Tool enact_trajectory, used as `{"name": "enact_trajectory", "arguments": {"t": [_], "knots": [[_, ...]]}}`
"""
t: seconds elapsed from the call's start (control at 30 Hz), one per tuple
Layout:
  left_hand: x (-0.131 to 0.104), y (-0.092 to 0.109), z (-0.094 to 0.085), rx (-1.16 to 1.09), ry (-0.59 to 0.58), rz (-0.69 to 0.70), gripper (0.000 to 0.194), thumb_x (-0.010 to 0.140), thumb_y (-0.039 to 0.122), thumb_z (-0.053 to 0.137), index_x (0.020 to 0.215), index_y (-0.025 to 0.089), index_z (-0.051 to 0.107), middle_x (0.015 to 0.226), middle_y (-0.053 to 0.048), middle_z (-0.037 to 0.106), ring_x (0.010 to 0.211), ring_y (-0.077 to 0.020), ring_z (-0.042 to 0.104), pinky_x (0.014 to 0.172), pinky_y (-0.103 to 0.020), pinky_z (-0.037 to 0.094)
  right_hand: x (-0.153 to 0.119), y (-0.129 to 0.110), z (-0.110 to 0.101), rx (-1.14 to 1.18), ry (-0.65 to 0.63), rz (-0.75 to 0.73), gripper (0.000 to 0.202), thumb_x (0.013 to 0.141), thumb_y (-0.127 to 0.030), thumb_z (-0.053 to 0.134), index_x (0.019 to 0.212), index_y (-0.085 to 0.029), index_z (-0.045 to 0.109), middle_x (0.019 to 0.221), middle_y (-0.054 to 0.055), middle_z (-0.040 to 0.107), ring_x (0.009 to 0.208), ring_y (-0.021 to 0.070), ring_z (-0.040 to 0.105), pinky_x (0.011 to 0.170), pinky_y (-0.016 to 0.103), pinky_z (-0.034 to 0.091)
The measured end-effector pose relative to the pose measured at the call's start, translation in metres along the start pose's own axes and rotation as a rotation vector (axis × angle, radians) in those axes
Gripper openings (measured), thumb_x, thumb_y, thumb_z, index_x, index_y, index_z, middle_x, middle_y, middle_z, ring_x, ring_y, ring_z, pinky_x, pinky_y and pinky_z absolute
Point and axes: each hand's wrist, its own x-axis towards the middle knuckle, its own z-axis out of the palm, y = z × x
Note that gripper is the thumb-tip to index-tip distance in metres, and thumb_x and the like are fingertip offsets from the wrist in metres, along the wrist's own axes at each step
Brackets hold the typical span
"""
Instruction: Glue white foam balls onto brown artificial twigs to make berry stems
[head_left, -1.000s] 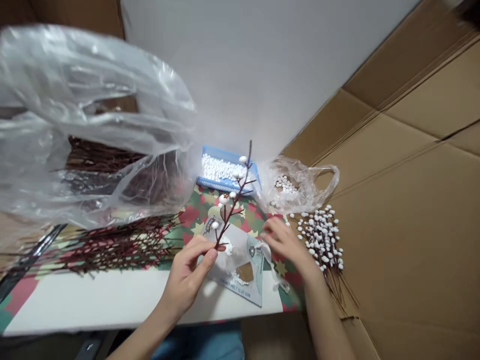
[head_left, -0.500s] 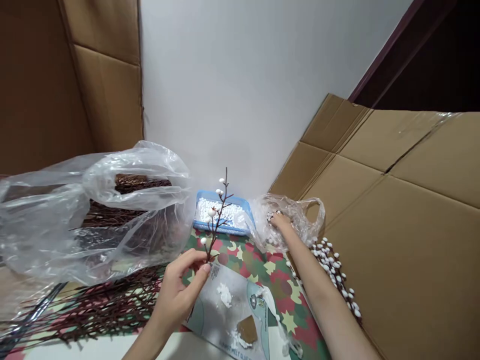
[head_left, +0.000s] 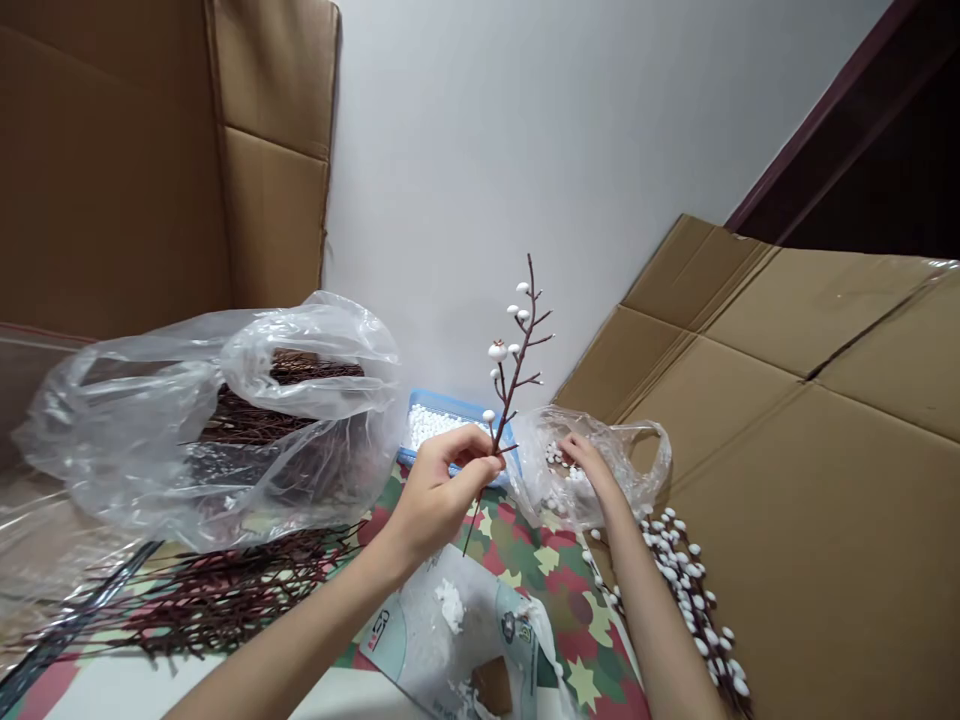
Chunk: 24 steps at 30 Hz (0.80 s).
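Note:
My left hand (head_left: 450, 490) pinches a thin brown artificial berry stem (head_left: 515, 375) between thumb and fingers. The stem stands upright, leaning slightly right, with several white berries along its left side; the twigs on its right side end bare. My right hand (head_left: 585, 460) reaches into a clear plastic bag (head_left: 637, 465) of small white berries (head_left: 555, 455). Its fingertips are down among the berries, and what they grip, if anything, is hidden. Behind my left hand sits a blue basket (head_left: 469, 405) of white pellets. A sheet with white glue smears (head_left: 450, 605) lies below.
On the left, a large clear bag (head_left: 315, 310) holds brown stems, with more bare stems (head_left: 225, 600) on the table before it. Finished-looking white-berried stems (head_left: 686, 570) lie at right against a cardboard panel (head_left: 810, 520). More cardboard (head_left: 277, 190) stands at left.
My left hand has lifted the berry stem up and to the right. My right hand stays at the berry bag, its fingers now showing more. The view has shifted slightly.

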Motion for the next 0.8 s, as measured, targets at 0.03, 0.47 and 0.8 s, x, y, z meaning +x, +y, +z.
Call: {"name": "enact_trajectory", "arguments": {"t": [0.03,0.47,0.8], "knots": [[0.003,0.001,0.004,-0.037,-0.015,-0.006,0.016,0.072,0.024,0.054,0.059,0.018,0.047,0.060,0.003,0.043,0.061,-0.0118,0.038,0.059,-0.025,0.032,-0.010,-0.009,-0.003,0.058,0.010,-0.011,0.028,0.093,-0.038,0.046,0.088,-0.013,0.059,0.078,0.003,0.063,0.070,0.0141,0.061,0.066,0.030,0.054],[0.007,0.006,0.013,-0.327,-0.096,-0.025,0.014,0.069,0.024,0.057,0.059,0.017,0.050,0.059,0.002,0.044,0.059,-0.0104,0.039,0.055,-0.024,0.034,-0.086,-0.144,0.013,1.154,0.135,-0.459,0.012,0.083,-0.027,0.058,0.095,-0.028,0.057,0.089,-0.003,0.057,0.078,0.0111,0.057,0.070,0.025,0.048],[0.012,0.007,0.011,0.122,-0.044,0.182,0.018,0.075,0.018,0.051,0.057,0.018,0.047,0.057,0.002,0.046,0.057,-0.0110,0.044,0.057,-0.024,0.036,-0.087,-0.149,0.018,1.144,0.659,-0.315,0.009,0.075,-0.018,0.058,0.081,-0.023,0.057,0.074,-0.003,0.056,0.063,0.0102,0.054,0.056,0.024,0.043]]}}
